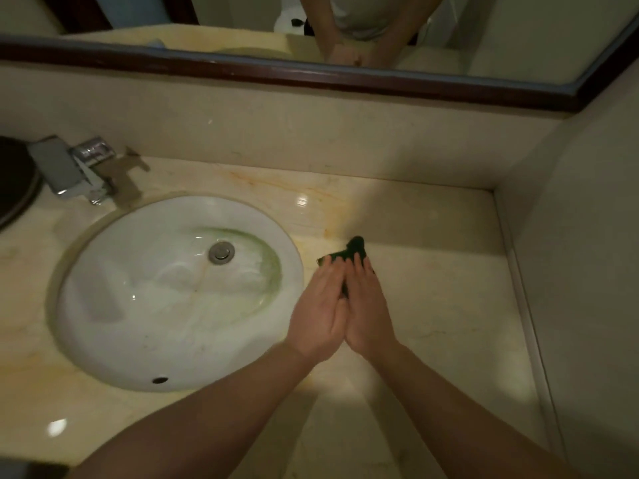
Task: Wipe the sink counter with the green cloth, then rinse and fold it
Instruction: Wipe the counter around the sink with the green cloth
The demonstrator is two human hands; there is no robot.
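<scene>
I am pressing my left hand [320,307] and my right hand [368,305] side by side, palms down and fingers flat, onto the green cloth [356,247]. Neither hand is gripping it; both are lying open on top, pinning it to the counter [432,271] just to the right of the sink [103,305]. Most of the cloth is hiding under my fingers, with only a dark bunched end poking out past my fingertips and a small corner showing by my left fingers.

What I am judging as the risk: the cloth is looking bunched and narrow, so it is covering little stone on each pass, and flat palms may let it roll into a tighter wad or slip out ahead of my fingers. The counter is gleaming as if wet, which would make sliding easier. If I am drifting left, an edge could drop over the basin rim, where a greenish film is sitting around the drain [221,252].

As far as I can tell, the cloth's long axis is running along my hands, away from my body, its exposed end pointing toward the back wall [311,133] below the mirror [484,29]. The faucet [88,167] is standing well off to the left.
</scene>
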